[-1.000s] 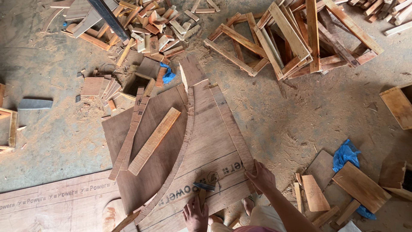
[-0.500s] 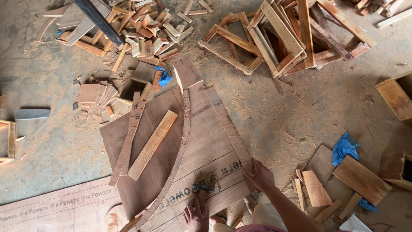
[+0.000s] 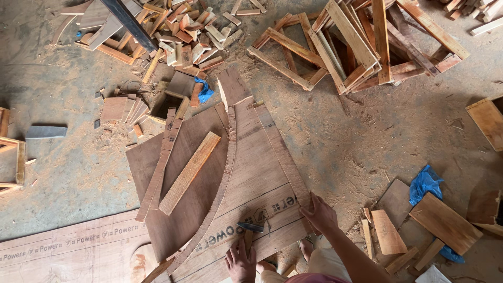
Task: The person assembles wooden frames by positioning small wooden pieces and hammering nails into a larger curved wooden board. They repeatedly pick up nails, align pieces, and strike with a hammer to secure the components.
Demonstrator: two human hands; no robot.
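Observation:
My right hand (image 3: 319, 214) presses on the lower end of a curved wooden strip (image 3: 285, 157) lying along the right edge of a brown plywood sheet (image 3: 251, 173). My left hand (image 3: 241, 262) grips the wooden handle of a hammer (image 3: 250, 230) whose dark head rests on the sheet. A second curved strip (image 3: 220, 183) arcs down the middle of the plywood. A pale flat plank (image 3: 189, 172) and a thinner brown slat (image 3: 160, 165) lie on the sheet's left part.
Heaps of wood offcuts (image 3: 178, 36) lie at the top left, stacked wooden frames (image 3: 361, 42) at the top right. Board pieces (image 3: 445, 222) and blue rags (image 3: 425, 183) sit at the right. A printed plywood strip (image 3: 63, 249) lies at the lower left on the dusty concrete floor.
The view has shifted slightly. Both hands stay in about the same places, the right on the curved strip and the left on the hammer.

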